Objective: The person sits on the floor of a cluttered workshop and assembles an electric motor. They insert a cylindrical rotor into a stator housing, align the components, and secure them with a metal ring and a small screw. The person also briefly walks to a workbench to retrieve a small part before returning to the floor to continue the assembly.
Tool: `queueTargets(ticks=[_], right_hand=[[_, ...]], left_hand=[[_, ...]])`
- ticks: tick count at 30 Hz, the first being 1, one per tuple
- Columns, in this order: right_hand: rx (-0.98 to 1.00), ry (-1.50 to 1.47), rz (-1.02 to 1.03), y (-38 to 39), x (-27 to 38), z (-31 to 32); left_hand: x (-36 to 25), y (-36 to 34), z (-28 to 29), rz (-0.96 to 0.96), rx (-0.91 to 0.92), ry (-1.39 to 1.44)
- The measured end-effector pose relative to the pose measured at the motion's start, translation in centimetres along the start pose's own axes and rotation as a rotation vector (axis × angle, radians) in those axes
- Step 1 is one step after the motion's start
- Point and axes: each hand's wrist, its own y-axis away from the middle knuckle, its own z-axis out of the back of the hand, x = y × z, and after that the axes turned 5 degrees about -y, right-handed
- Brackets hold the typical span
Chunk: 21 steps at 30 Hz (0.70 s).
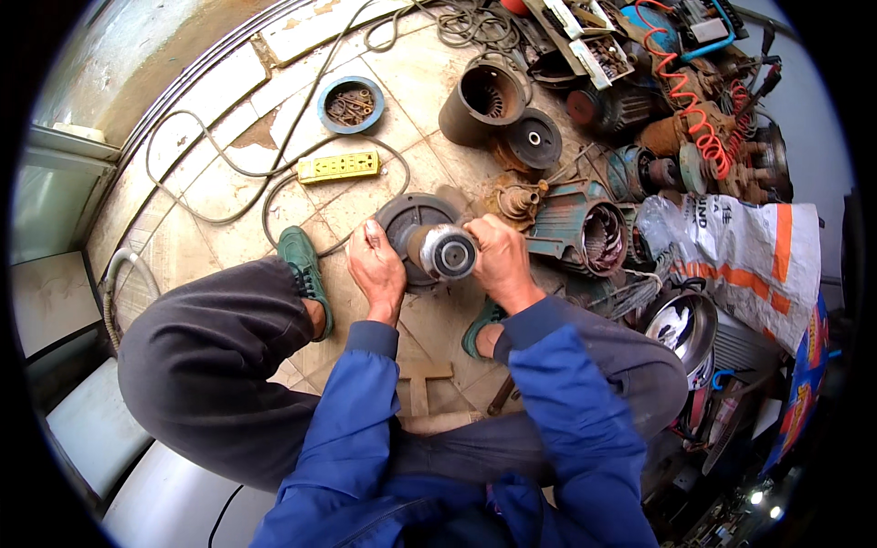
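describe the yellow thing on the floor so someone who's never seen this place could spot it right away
Start at the tiled floor ahead of the person's left shoe. Beyond that shoe, just this side of a round blue tin of rusty parts, lies the power strip, with a grey cable looping around it. It is the only bright yellow, flat, oblong thing there; everything near it is round, rusty or grey.
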Motion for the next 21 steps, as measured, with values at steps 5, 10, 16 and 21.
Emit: queueTargets(ticks=[5,10,16,21], right_hand=[[-0.168,-0.017,-0.175,6.4,3.3,-2.8],[-0.133,-0.085,-0.171,9.4,7.2,-5.5],[0.234,-0.542,-0.338,11.5,9.6,-4.2],[0.047,-1.064,-0.512,11.5,8.6,-5.2]], left_hand=[[-0.2,0.1,0.1,-0.002,-0.006,0.006],[-0.6,0.1,0.3,-0.024,0.013,0.001],[1.1,-0.5,3.7,0.146,0.188,0.128],[4.7,4.7,9.2,0.251,0.557,0.348]])
